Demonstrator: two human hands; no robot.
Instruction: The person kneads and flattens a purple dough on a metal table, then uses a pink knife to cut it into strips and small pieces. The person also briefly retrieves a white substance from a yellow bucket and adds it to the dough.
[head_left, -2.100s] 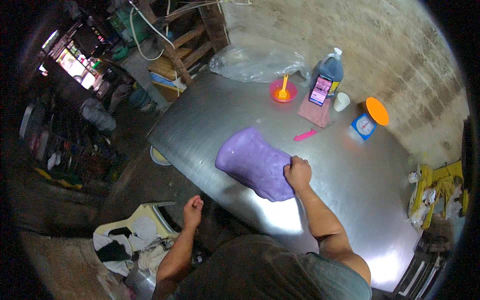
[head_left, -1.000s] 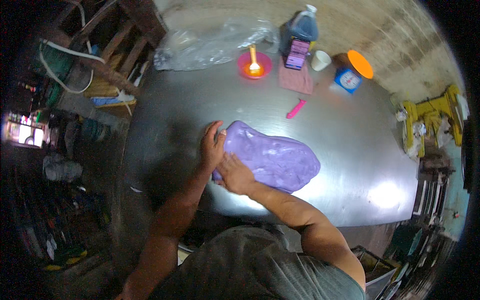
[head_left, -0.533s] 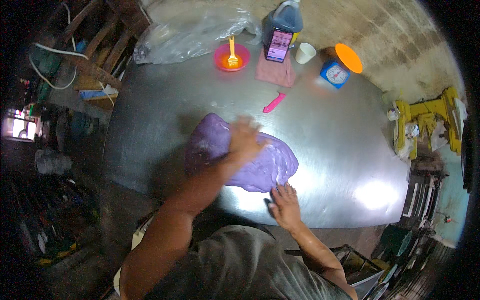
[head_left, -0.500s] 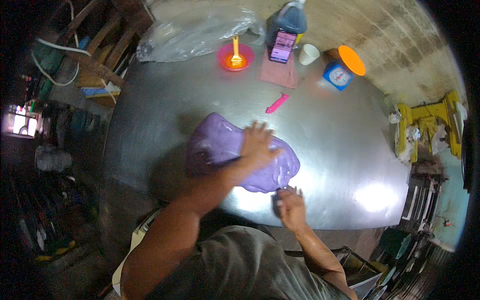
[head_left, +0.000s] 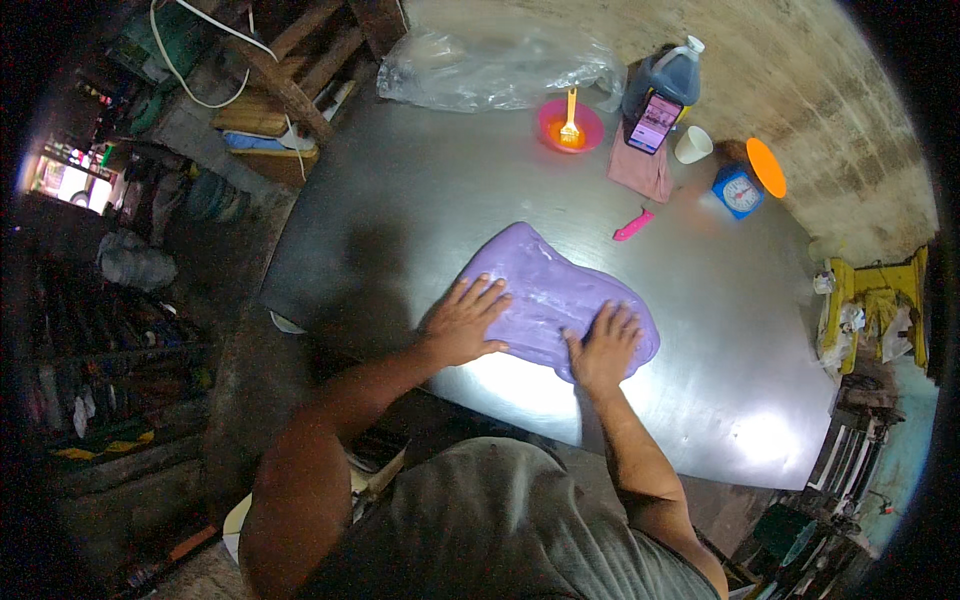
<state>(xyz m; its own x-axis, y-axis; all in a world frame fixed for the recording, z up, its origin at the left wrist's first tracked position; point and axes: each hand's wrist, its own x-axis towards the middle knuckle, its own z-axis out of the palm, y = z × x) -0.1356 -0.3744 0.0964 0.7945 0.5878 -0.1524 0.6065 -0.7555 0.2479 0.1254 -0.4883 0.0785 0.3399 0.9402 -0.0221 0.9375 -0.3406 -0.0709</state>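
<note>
Purple dough [head_left: 560, 300] lies mid-worktop [head_left: 400, 210], long axis running from far-left to near-right. Left hand [head_left: 462, 322] presses its left edge, right hand [head_left: 606, 347] its near end; both flat, fingers spread.

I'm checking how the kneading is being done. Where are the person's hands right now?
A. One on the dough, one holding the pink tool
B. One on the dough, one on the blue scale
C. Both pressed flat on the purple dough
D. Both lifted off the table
C: the left hand and the right hand both lie open, palms down, on the near edge of the purple dough on the metal table.
</note>
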